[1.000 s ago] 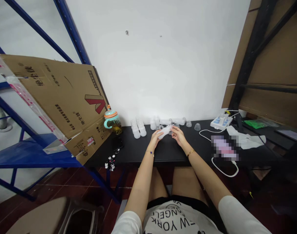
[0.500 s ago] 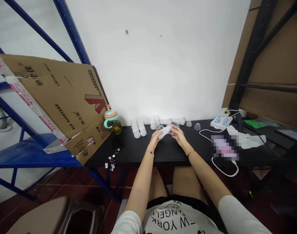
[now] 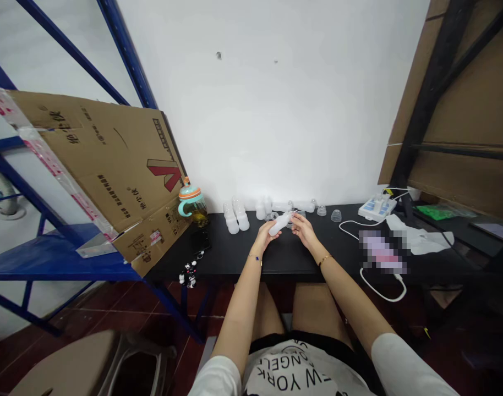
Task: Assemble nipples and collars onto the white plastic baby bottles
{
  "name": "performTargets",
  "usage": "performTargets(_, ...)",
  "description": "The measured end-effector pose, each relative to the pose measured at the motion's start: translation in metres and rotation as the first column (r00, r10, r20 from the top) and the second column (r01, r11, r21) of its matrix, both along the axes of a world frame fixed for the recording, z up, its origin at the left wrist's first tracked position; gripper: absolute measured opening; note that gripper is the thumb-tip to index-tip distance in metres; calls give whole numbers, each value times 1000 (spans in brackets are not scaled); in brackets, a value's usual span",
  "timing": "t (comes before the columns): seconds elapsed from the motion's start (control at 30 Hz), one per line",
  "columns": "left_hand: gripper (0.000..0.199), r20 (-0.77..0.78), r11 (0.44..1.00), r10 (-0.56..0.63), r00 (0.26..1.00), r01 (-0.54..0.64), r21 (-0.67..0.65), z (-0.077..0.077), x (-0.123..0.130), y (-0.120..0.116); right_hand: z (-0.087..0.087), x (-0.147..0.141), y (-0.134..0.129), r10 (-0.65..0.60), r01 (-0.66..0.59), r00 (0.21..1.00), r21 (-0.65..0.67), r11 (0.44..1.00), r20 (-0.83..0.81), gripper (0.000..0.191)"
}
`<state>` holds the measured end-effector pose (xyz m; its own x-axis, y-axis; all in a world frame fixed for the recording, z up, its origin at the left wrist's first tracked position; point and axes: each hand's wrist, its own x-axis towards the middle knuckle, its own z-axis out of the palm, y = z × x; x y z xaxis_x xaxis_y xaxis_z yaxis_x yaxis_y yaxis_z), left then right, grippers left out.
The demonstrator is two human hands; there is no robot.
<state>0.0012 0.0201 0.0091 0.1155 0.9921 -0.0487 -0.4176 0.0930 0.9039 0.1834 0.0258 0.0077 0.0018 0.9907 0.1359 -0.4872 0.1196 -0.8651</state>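
A white translucent baby bottle (image 3: 279, 224) lies tilted between my hands, just above the black table. My left hand (image 3: 266, 236) is closed around its body. At the bottle's upper end, the fingers of my right hand (image 3: 303, 229) pinch the top part; the small piece under the fingertips is hard to make out. Two finished-looking bottles (image 3: 231, 221) with clear caps lie to the left. Behind my hands are several white bottle bodies (image 3: 261, 210) and clear pieces. Clear dome caps (image 3: 336, 215) stand to the right.
On the left are a lidded teapot-shaped cup (image 3: 193, 206), a dark phone (image 3: 201, 241) with a charm and a large cardboard sheet (image 3: 107, 159). To the right lie a power strip (image 3: 377, 209), a white cable, a blurred-out phone (image 3: 382, 252) and a white bag (image 3: 427, 239).
Both hands keep nearly the same hold on the bottle. The bottle's angle shifts very slightly, and the whole view has moved a little as the head turned.
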Motion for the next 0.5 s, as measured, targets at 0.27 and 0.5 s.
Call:
performTargets(0.27, 40, -2, 997, -37, 999, 37, -62, 2, -1, -2, 0, -1, 0, 14, -15, 1000, 22, 1000, 14, 46)
performTargets(0.5, 46, 72, 987, -115, 991, 122, -106, 2, -2, -2, 0, -1, -1, 25, -26, 1000, 29, 999, 11, 45)
